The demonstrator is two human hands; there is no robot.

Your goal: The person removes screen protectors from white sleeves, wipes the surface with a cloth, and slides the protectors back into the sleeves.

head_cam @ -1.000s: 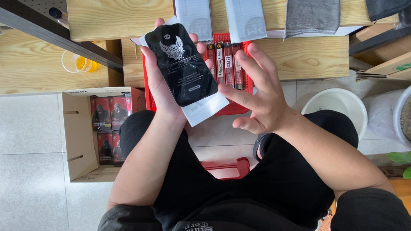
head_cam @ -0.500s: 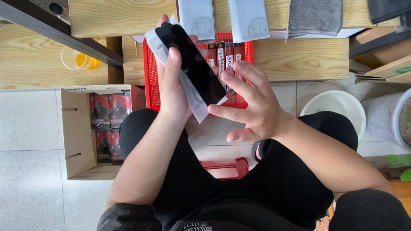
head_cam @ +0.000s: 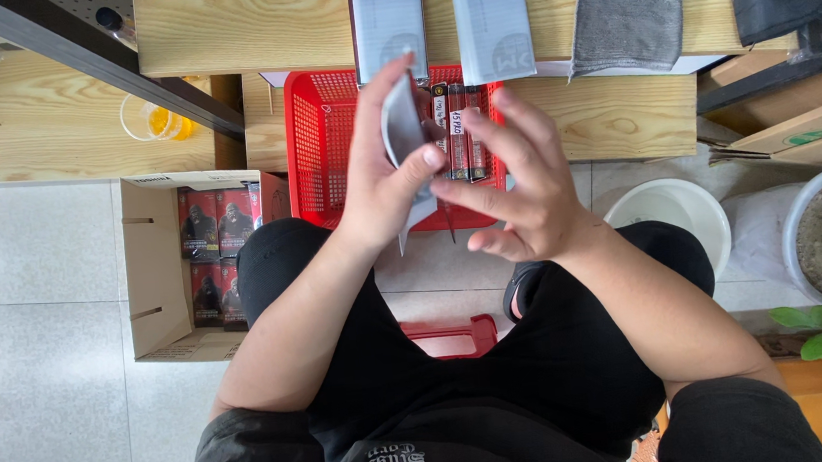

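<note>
Two grey packets (head_cam: pixel 387 12), two hands (head_cam: pixel 382 189).

Wooden bench (head_cam: pixel 240 21) with two grey packets (head_cam: pixel 388 12), grey cloth (head_cam: pixel 627 9), red basket (head_cam: pixel 323 149).
</note>
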